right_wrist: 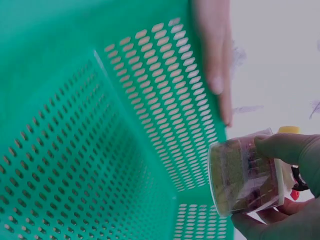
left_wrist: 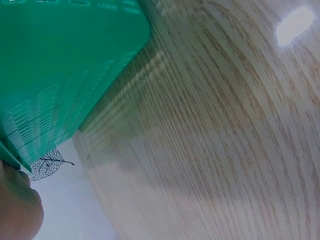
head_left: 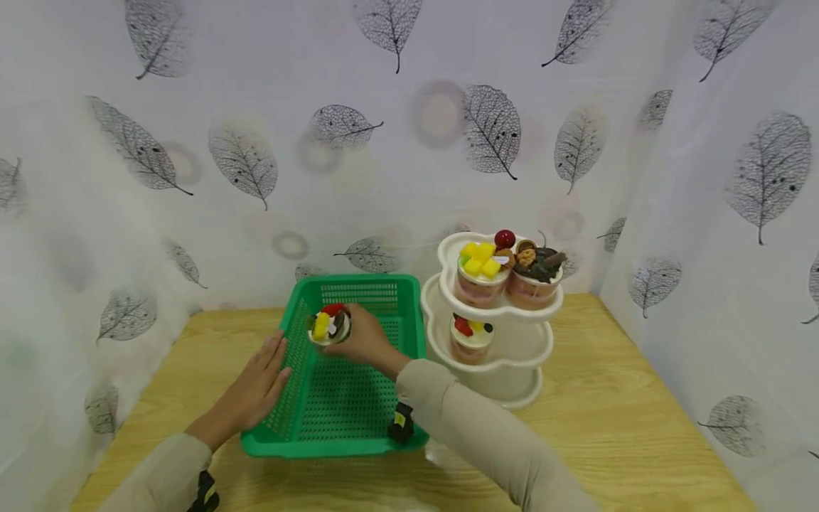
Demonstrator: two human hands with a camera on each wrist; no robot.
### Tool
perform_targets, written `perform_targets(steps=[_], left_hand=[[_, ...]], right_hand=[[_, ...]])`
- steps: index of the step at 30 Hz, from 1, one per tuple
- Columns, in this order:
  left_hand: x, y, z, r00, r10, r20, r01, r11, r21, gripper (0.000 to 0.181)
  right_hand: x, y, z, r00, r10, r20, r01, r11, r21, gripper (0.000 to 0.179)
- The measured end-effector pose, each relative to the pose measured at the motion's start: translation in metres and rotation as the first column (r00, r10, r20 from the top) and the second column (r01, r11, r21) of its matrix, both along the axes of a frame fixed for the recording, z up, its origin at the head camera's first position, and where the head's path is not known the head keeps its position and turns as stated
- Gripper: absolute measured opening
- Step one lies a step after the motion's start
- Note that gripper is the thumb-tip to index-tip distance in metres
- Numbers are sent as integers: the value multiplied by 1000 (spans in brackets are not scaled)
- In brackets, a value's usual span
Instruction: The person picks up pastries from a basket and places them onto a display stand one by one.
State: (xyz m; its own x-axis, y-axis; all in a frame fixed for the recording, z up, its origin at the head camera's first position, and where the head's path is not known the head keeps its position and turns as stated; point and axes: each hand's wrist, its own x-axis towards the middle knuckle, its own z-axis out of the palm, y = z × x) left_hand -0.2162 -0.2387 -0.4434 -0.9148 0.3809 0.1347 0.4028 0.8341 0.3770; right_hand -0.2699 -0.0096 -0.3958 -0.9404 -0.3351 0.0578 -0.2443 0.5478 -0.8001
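My right hand (head_left: 366, 337) grips a clear dessert cup (right_wrist: 245, 175) with fingers and thumb round its side. Yellow cubes, something red and a dark piece top the cup, which is above the far left part of a green plastic basket (head_left: 335, 448). In the right wrist view the cup lies sideways in the picture, with layers showing through its wall. My left hand (head_left: 252, 390) rests with straight fingers along the basket's left rim. Only a blurred bit of that hand shows in the left wrist view.
Right of the basket stands a white tiered stand (head_left: 544, 348). Its top tier bears a cup with yellow cubes (head_left: 481, 288) and a chocolate-topped cup (head_left: 534, 290), plus a cherry (head_left: 505, 239); another small cup (head_left: 471, 346) sits one tier down. A leaf-print curtain (head_left: 397, 178) hangs behind.
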Motion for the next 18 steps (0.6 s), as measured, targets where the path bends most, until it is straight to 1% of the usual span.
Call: perform_targets(steps=[2,4,12,18], left_hand=[[0,-1,0,1000,-3,0,3,1000,2,59],[0,-2,1,1000,-4,1,4,1000,4,59],[-3,-2,0,1000,-11,-8,11,1000,-7,59],[-2,-1,0,1000,-17,-5,17,1000,2,60]], right_hand=[[6,6,4,999,27,-28,-26,1000,8,72],[14,12,9,998,41,-37,-41,999,4,73],[37,41,25,997,71,-21,-72,996,-59,82],[53,69,35,995,93,-24,-95,988,-118,83]])
